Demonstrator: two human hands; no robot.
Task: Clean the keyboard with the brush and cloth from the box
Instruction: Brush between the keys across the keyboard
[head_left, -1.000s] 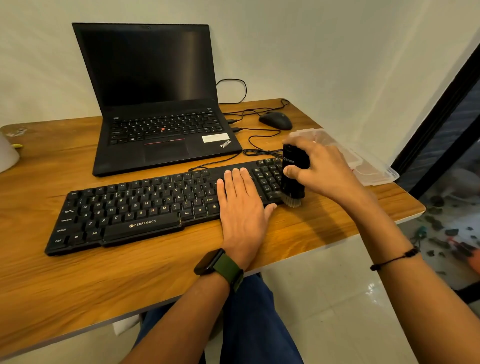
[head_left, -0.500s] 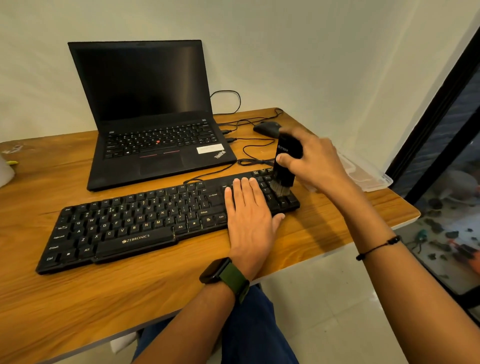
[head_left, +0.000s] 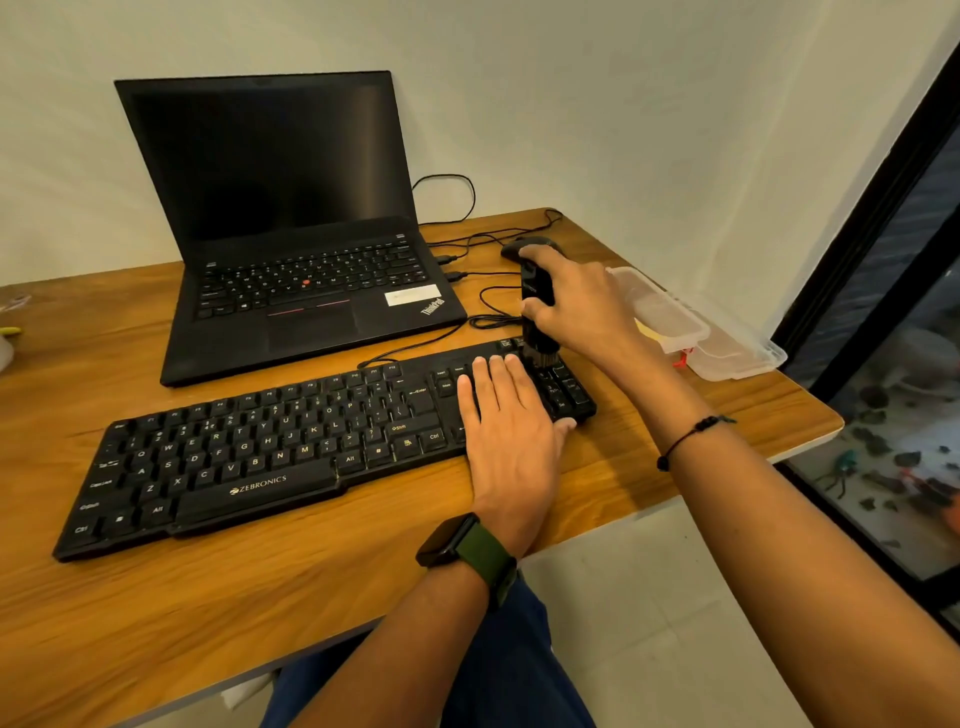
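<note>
The left hand (head_left: 511, 415) lies flat, fingers straight and together, on the right part of the keyboard (head_left: 291, 441), likely pinning it to the desk (head_left: 260, 597) so brushing cannot push it about; a watch (head_left: 457, 540) sits on that wrist. Just beyond its fingertips, the right hand (head_left: 582, 306) is wrapped round the upright black brush (head_left: 537, 312), bristles down on the far keys of the number pad, a grip that suits short strokes along the rows. The keyboard lies slanted along the desk's near half, its cable running back toward the laptop (head_left: 291, 249). Right of the brush hand sits the clear box (head_left: 675, 312) with its lid beside it, within easy reach for the cloth, which I cannot make out. A mouse (head_left: 519, 247) peeks out behind the right hand.
</note>
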